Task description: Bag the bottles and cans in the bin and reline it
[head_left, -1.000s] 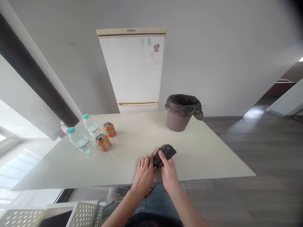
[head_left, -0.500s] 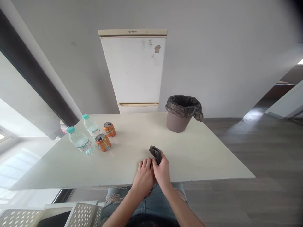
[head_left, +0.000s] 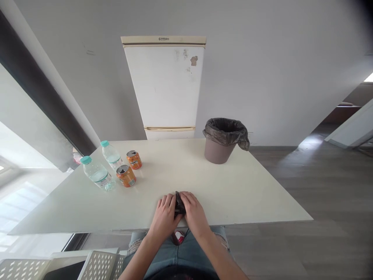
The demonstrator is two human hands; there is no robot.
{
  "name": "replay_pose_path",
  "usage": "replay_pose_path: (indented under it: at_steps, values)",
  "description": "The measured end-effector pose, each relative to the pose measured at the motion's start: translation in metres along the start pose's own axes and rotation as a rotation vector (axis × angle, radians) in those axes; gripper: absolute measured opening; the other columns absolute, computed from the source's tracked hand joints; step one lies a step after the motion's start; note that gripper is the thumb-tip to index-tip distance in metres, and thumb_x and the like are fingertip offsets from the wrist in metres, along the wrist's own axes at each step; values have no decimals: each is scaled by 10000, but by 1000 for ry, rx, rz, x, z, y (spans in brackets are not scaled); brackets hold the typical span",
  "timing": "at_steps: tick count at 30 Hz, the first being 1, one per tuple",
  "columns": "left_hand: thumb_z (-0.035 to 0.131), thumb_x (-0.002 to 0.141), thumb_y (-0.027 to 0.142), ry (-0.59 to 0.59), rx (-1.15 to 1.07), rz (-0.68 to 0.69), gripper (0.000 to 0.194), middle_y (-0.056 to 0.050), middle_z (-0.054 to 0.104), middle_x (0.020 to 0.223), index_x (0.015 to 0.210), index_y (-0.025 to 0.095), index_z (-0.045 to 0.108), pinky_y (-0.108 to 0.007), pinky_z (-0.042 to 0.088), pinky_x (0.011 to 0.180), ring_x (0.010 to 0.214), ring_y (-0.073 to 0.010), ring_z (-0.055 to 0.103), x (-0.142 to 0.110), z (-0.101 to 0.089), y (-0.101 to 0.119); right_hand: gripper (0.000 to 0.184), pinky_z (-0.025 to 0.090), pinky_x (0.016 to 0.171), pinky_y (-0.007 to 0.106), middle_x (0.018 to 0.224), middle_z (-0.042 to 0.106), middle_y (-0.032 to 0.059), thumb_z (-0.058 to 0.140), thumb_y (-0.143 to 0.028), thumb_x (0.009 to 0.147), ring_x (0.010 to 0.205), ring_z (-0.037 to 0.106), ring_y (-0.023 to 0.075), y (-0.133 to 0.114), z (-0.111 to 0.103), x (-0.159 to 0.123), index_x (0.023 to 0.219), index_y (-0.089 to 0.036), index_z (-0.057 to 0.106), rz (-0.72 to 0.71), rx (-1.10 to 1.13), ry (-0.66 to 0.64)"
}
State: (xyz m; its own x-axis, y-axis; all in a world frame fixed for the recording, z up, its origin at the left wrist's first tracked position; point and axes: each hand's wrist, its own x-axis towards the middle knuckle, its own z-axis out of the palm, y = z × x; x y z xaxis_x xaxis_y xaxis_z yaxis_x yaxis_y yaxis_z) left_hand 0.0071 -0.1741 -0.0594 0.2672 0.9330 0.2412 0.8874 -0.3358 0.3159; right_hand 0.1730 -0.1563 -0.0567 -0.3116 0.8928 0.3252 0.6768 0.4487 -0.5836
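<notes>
A small folded black plastic bag (head_left: pixel 179 205) lies at the table's near edge, between my two hands. My left hand (head_left: pixel 164 213) grips its left side, with the fingers bent over it. My right hand (head_left: pixel 194 212) holds it from the right, fingers curled around its top. Parts of the bag are hidden under the fingers. To the left stand two orange drink cans (head_left: pixel 126 176) with opened tops, and two clear plastic bottles (head_left: pixel 99 174) with green caps beside them.
A brownish-mauve bin (head_left: pixel 218 152) lined with a dark bag stands at the back right of the white table (head_left: pixel 247 194). Behind the table is a white fridge (head_left: pixel 166 85). Pale perforated baskets (head_left: pixel 97 265) sit below the table at lower left.
The black bag has moved left and down, from upright in my right hand to between both hands. My left hand has shifted left and now grips it too.
</notes>
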Motion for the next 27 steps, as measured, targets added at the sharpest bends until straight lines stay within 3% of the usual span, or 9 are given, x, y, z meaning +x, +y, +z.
replay_pose_path:
  at_steps: [4, 10, 14, 19, 22, 25, 27]
  values:
    - [649, 854, 193, 103, -53, -25, 671, -121, 600, 1302, 1481, 205, 413, -482, 455, 1014, 1197, -322, 572, -7, -2, -14, 761, 418, 1252, 416, 1433, 655, 84, 347, 90, 783, 1375, 556, 220, -1, -3, 1, 1435, -174, 639, -117, -42, -59]
    - [529, 706, 8, 71, -151, -35, 759, -118, 580, 1355, 1424, 233, 429, -491, 447, 1050, 1251, -307, 559, -7, -4, -16, 807, 244, 1338, 473, 1659, 456, 82, 454, -21, 860, 1555, 371, 223, -6, -7, -3, 1646, -190, 386, -338, -78, -253]
    - [515, 619, 1, 74, -202, -50, 783, -120, 577, 1350, 1368, 225, 466, -513, 443, 1092, 1276, -306, 548, -8, -3, -18, 827, 208, 1341, 512, 1715, 355, 108, 559, -188, 905, 1587, 319, 266, -12, -8, -4, 1687, -188, 288, -342, -125, -306]
    - [553, 706, 38, 29, -290, 105, 815, -141, 543, 1466, 1487, 223, 409, -520, 421, 1189, 1396, -293, 503, -12, -20, -36, 811, 213, 1327, 549, 1747, 281, 82, 644, -324, 943, 1599, 301, 293, -15, -15, -4, 1681, -309, 310, -358, -143, -321]
    - [561, 838, 98, -7, -302, 151, 679, -129, 541, 1498, 1493, 236, 453, -493, 431, 1203, 1428, -275, 495, -12, -35, -55, 758, 187, 1329, 564, 1767, 215, 67, 646, -506, 978, 1621, 245, 302, -13, -15, -4, 1658, -320, 366, -371, -139, -340]
    - [465, 984, 171, 54, -323, 43, 374, -118, 587, 1390, 1334, 229, 582, -470, 481, 1145, 1327, -249, 567, -7, -40, -72, 837, 158, 1328, 592, 1776, 163, 80, 584, -689, 968, 1644, 150, 320, -12, -12, -3, 1656, -262, 374, -395, -150, -345]
    - [434, 1021, 205, 81, -318, -13, 276, -105, 613, 1288, 1214, 225, 631, -467, 508, 1092, 1226, -242, 600, -4, -37, -77, 857, 155, 1325, 605, 1772, 165, 96, 542, -721, 972, 1649, 109, 328, -12, -10, -3, 1648, -218, 389, -411, -172, -331]
